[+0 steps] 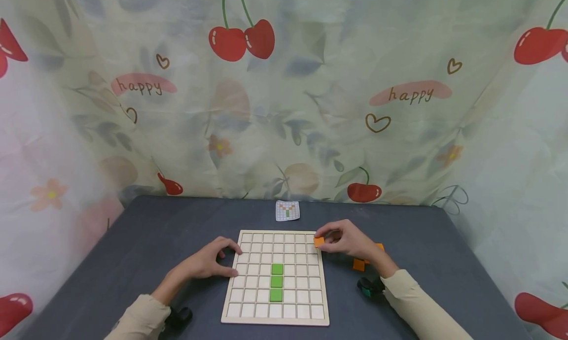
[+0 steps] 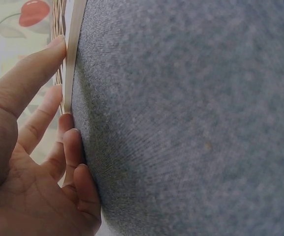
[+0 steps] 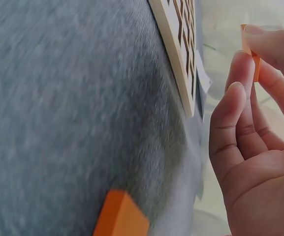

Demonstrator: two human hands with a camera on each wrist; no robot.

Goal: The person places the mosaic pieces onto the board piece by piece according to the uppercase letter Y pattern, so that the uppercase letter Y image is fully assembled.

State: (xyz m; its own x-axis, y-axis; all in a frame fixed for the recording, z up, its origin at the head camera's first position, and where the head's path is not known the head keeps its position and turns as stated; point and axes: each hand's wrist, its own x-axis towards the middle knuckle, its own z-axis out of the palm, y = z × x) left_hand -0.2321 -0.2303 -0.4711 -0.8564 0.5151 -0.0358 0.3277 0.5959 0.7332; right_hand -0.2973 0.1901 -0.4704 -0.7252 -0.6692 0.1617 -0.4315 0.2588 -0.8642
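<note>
A wooden grid board (image 1: 257, 283) with white squares lies on the dark table. Three green tiles (image 1: 277, 281) fill a short column near its middle. My left hand (image 1: 210, 258) rests at the board's left edge, fingers relaxed, thumb and fingertips touching the frame; the left wrist view shows the fingertips along the wooden rim (image 2: 73, 59). Between the thumb and fingers of my right hand (image 1: 348, 241) an orange tile (image 1: 319, 242) is pinched, over the board's top right corner. In the right wrist view that tile (image 3: 256, 66) appears edge-on.
More orange tiles (image 1: 359, 265) lie on the table right of the board, partly hidden by the right wrist. Behind the board is a small card (image 1: 287, 211) with a printed grid pattern. A patterned curtain (image 1: 284, 108) hangs behind and at both sides of the table.
</note>
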